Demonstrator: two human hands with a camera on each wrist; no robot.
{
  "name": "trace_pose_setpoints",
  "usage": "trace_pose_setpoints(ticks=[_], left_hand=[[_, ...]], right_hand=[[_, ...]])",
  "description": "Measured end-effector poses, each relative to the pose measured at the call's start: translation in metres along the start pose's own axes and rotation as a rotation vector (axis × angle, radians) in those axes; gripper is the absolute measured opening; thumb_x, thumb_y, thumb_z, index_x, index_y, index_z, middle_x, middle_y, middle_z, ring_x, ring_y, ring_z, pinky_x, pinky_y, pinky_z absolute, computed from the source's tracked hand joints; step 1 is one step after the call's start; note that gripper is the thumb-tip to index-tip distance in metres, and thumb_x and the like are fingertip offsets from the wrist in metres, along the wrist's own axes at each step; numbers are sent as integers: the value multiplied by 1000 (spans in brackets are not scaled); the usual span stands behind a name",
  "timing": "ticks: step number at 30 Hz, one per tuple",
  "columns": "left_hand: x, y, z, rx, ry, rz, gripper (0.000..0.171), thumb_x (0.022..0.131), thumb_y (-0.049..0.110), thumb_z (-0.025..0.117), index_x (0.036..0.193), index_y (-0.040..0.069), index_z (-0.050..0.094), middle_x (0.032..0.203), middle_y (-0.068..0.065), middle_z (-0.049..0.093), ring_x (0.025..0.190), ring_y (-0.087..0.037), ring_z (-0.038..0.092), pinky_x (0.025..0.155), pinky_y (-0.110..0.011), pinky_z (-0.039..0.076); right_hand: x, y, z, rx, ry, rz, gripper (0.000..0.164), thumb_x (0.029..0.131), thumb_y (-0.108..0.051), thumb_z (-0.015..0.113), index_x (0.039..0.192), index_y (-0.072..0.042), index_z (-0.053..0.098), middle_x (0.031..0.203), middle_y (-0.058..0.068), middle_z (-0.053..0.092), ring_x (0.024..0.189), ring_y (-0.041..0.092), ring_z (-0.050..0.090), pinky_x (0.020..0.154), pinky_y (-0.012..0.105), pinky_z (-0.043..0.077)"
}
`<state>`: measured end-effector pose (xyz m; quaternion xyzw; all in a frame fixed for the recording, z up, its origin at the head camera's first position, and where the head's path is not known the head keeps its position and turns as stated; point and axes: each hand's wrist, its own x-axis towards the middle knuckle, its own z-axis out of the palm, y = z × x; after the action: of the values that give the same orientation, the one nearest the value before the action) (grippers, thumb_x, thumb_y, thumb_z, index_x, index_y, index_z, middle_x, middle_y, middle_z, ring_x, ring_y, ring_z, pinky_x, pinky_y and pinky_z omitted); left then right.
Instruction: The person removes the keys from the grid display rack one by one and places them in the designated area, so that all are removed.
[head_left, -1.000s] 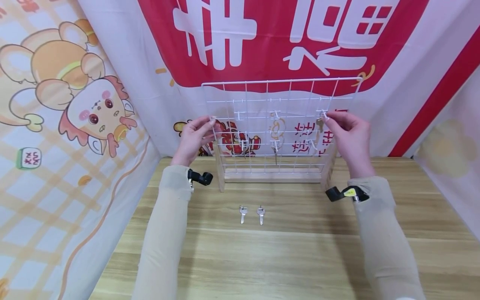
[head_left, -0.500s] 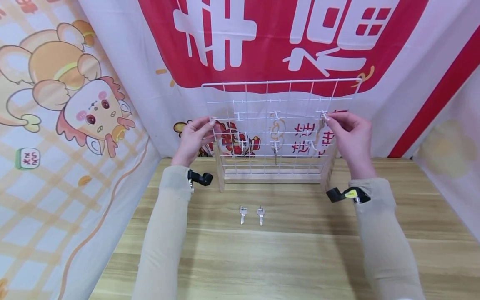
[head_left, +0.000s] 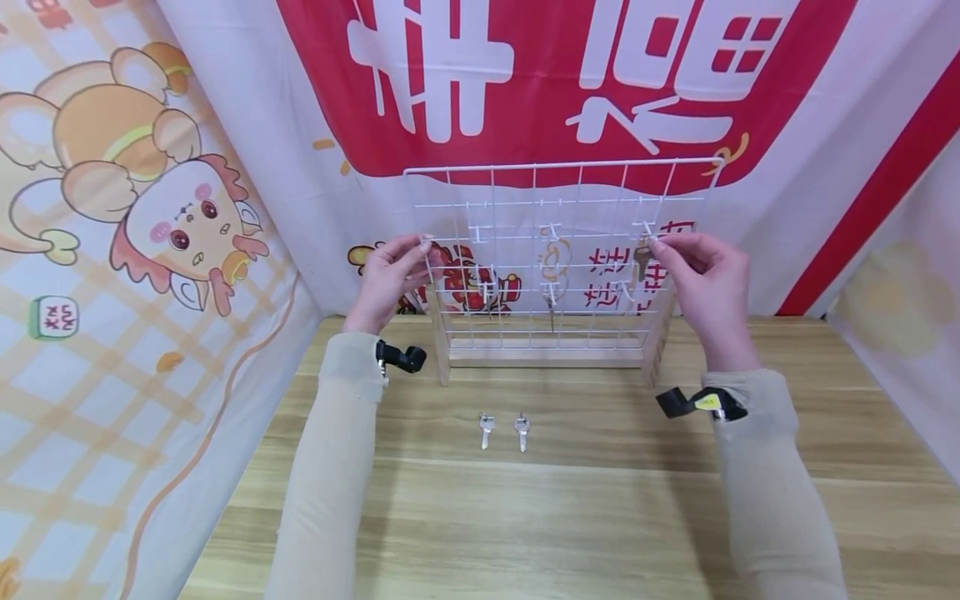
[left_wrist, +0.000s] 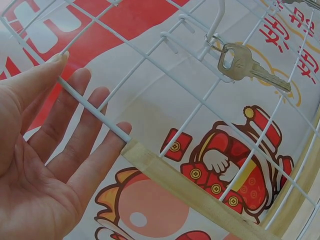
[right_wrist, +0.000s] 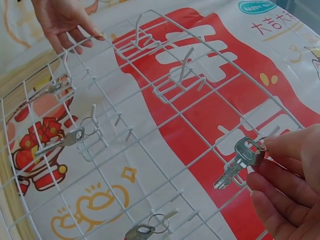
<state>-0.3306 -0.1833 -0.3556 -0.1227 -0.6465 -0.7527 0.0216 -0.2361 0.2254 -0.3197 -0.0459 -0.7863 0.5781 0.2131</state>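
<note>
My left hand (head_left: 388, 275) holds the left edge of a white wire grid rack (head_left: 535, 164), thumb in front and fingers behind. At the upper right of the grid, my right hand (head_left: 708, 275) pinches the small ring of a silver key (right_wrist: 245, 155) between thumb and forefinger. The key hangs down in front of the wires, beside a white hook that my fingertips partly cover, so I cannot tell whether the ring is on it. On lower hooks hang other keys: one key (right_wrist: 75, 136) at mid-row, another key (right_wrist: 140, 232) nearest the camera, and a further key (right_wrist: 54, 88).
Two loose keys, a left key (head_left: 487, 430) and a right key (head_left: 522, 430), lie on the wooden table (head_left: 525, 525) before the rack. The rack stands in a wooden base (head_left: 543, 357). Bare upper hooks, such as one hook (right_wrist: 186, 62), stick out. A printed cloth (head_left: 360, 100) hangs behind.
My right hand has shifted slightly down and right, and the key shows more fully below its fingertips than half a second ago. My left hand stays on the grid's edge.
</note>
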Motion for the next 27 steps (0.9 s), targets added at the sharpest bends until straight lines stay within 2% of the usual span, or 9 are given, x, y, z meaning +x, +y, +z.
trace_pose_setpoints(ticks=[6,11,17,21,27], left_hand=[[1,-1,-1,3,2,-1,34,99,25,70,126,4,68,116,-20,70,114,-45,63,96,-48,56],[1,-2,-2,-3,3,-1,31,100,24,70,124,5,69,118,-23,68,112,-44,64,93,-45,58],[1,-2,-1,-6,-6,8,29,100,23,70,123,5,69,120,-27,66,115,-48,61,91,-42,59],[1,-2,-2,-3,-7,4,29,99,24,70,122,7,70,117,-22,69,112,-45,64,90,-42,59],[1,-1,-2,0,-7,1,29,99,25,71,123,8,70,116,-19,70,112,-43,65,99,-54,51]], right_hand=[[-4,-1,-1,3,3,-14,48,88,-50,75,125,-20,74,123,1,69,108,17,62,92,21,53],[-6,-3,-2,9,18,-18,51,87,-51,75,126,-18,73,123,1,69,107,16,62,90,20,54],[-7,-5,-4,18,39,-37,43,89,-45,76,123,-19,75,120,2,70,103,15,63,86,18,54],[-10,-7,-6,28,46,-59,39,91,-42,75,123,-18,75,119,2,71,102,16,64,85,17,54],[-16,-12,-9,48,57,-92,38,93,-38,75,122,-15,75,118,2,72,101,16,64,85,18,54]])
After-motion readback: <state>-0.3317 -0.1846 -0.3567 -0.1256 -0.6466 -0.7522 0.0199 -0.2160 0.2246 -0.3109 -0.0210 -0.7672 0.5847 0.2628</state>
